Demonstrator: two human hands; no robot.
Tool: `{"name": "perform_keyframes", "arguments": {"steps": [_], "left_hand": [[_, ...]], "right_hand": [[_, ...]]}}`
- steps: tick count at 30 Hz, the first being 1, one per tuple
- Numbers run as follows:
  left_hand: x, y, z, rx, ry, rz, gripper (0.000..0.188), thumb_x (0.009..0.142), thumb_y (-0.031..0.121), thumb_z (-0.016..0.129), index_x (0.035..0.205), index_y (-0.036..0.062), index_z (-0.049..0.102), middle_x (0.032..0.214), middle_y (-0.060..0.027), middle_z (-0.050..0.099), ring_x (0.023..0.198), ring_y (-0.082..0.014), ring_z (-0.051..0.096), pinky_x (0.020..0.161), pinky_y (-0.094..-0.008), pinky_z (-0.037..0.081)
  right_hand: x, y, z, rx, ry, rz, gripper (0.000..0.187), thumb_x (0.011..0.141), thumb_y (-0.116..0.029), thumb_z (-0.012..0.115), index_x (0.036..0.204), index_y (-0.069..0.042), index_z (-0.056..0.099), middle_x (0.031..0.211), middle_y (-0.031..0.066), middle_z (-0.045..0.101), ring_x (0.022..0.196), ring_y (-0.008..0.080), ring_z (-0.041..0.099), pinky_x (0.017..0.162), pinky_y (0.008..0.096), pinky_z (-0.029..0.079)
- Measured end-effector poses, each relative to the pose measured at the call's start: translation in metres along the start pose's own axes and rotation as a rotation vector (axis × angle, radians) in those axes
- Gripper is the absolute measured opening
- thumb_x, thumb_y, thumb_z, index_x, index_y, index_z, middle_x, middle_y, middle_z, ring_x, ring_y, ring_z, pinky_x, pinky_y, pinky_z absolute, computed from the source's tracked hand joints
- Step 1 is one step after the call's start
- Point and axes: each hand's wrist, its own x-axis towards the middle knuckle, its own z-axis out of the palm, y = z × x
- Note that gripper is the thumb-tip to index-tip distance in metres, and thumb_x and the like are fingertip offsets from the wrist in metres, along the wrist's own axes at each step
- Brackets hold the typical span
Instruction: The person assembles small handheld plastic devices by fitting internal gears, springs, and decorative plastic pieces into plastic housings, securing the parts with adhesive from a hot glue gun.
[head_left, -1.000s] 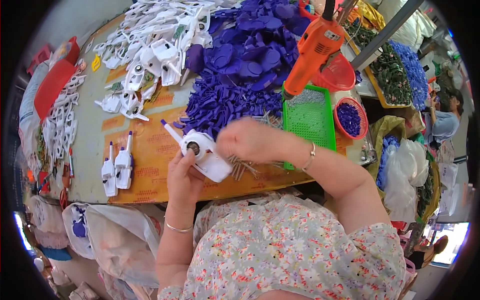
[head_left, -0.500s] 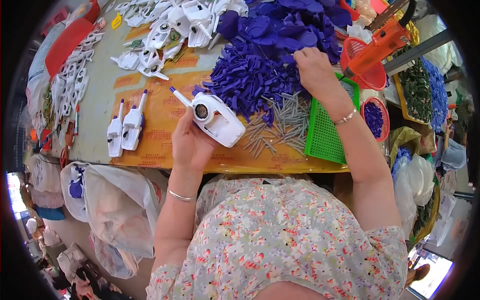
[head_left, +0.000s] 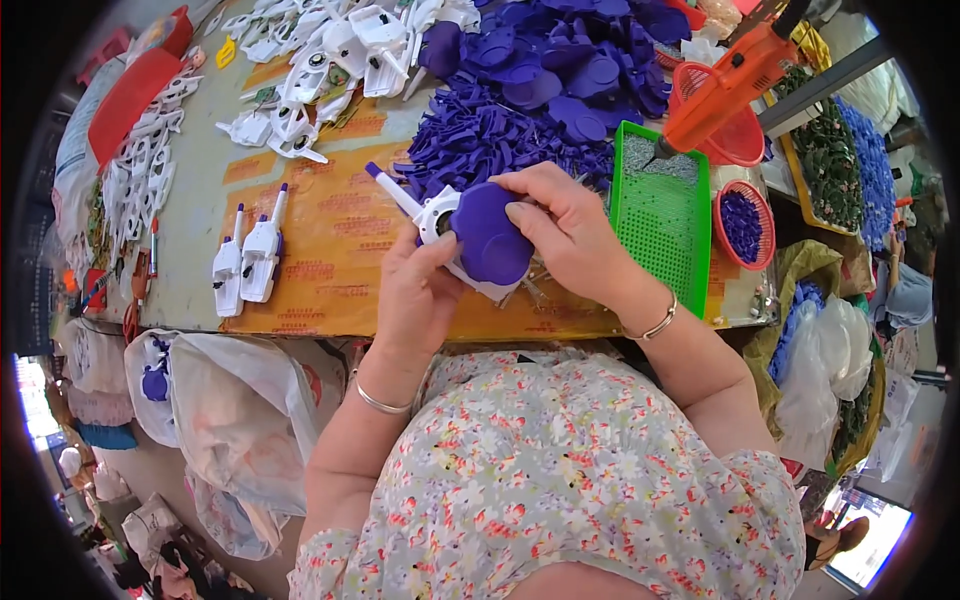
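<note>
Above the near table edge, my left hand point(head_left: 422, 290) is closed round a white plastic housing point(head_left: 436, 214) with a purple-tipped stem pointing up and left. My right hand point(head_left: 572, 228) pinches a round purple plastic cover point(head_left: 490, 236) by its right side. The cover lies over the housing's right part and hides most of it; whether the two are joined I cannot tell. Just beyond are a heap of small purple plastic parts point(head_left: 500, 135) and a pile of larger purple covers point(head_left: 560, 70). Grey screws, partly hidden by my right hand, lie beneath.
Two white assembled pieces point(head_left: 260, 260) lie at left. A green tray point(head_left: 658, 240) with small screws stands at right, an orange electric screwdriver point(head_left: 715, 90) hanging over it. Beside it is a pink basket point(head_left: 743, 225) of purple bits. White housings point(head_left: 380, 45) heap at the back.
My right hand has come back from the purple pile with a purple cover and brought it onto the white housing. My left hand has shifted slightly right with the housing.
</note>
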Motion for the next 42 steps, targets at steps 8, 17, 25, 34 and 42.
{"name": "perform_keyframes", "arguments": {"steps": [8, 17, 25, 34, 42], "left_hand": [[-0.002, -0.002, 0.0, 0.013, -0.015, 0.004, 0.038, 0.084, 0.0, 0.055, 0.121, 0.0027, 0.046, 0.105, -0.0061, 0.06, 0.091, -0.0149, 0.061, 0.079, -0.0303, 0.052], [-0.007, -0.005, -0.017, 0.161, 0.045, 0.138, 0.047, 0.084, -0.001, 0.053, 0.129, 0.0024, 0.041, 0.109, -0.0071, 0.058, 0.096, -0.0156, 0.059, 0.081, -0.0304, 0.049], [-0.006, 0.002, -0.005, -0.37, -0.085, -0.027, 0.058, 0.076, -0.001, 0.044, 0.133, 0.005, 0.036, 0.121, -0.0098, 0.053, 0.113, -0.0224, 0.052, 0.1, -0.0412, 0.042], [-0.003, -0.009, -0.001, -0.06, -0.15, 0.038, 0.07, 0.071, -0.001, 0.046, 0.139, 0.0043, 0.029, 0.122, -0.0128, 0.052, 0.114, -0.0262, 0.053, 0.101, -0.042, 0.041], [-0.005, -0.012, -0.001, -0.03, -0.131, 0.07, 0.072, 0.069, -0.006, 0.042, 0.139, 0.0052, 0.029, 0.122, -0.0111, 0.051, 0.113, -0.0243, 0.052, 0.101, -0.0404, 0.041]], "right_hand": [[-0.006, -0.005, 0.009, -0.155, 0.091, -0.22, 0.038, 0.082, -0.011, 0.064, 0.118, -0.001, 0.056, 0.093, 0.015, 0.058, 0.085, 0.028, 0.057, 0.076, 0.0333, 0.046], [-0.01, -0.028, -0.006, 0.339, -0.093, 0.271, 0.044, 0.082, -0.002, 0.063, 0.124, -0.005, 0.049, 0.082, 0.0007, 0.056, 0.063, 0.0048, 0.052, 0.054, 0.0172, 0.044], [-0.021, -0.014, 0.017, 0.113, 0.101, 0.017, 0.055, 0.081, -0.016, 0.071, 0.128, 0.0, 0.048, 0.096, 0.0111, 0.06, 0.078, 0.0178, 0.06, 0.072, 0.0288, 0.051], [-0.024, 0.001, 0.008, -0.221, 0.044, -0.145, 0.057, 0.065, -0.024, 0.082, 0.11, -0.001, 0.056, 0.095, 0.0131, 0.057, 0.082, 0.0269, 0.057, 0.075, 0.0339, 0.048], [-0.025, -0.004, 0.006, -0.213, 0.07, -0.256, 0.08, 0.053, -0.018, 0.087, 0.123, -0.006, 0.052, 0.102, 0.0099, 0.049, 0.094, 0.0248, 0.048, 0.085, 0.0326, 0.042]]}}
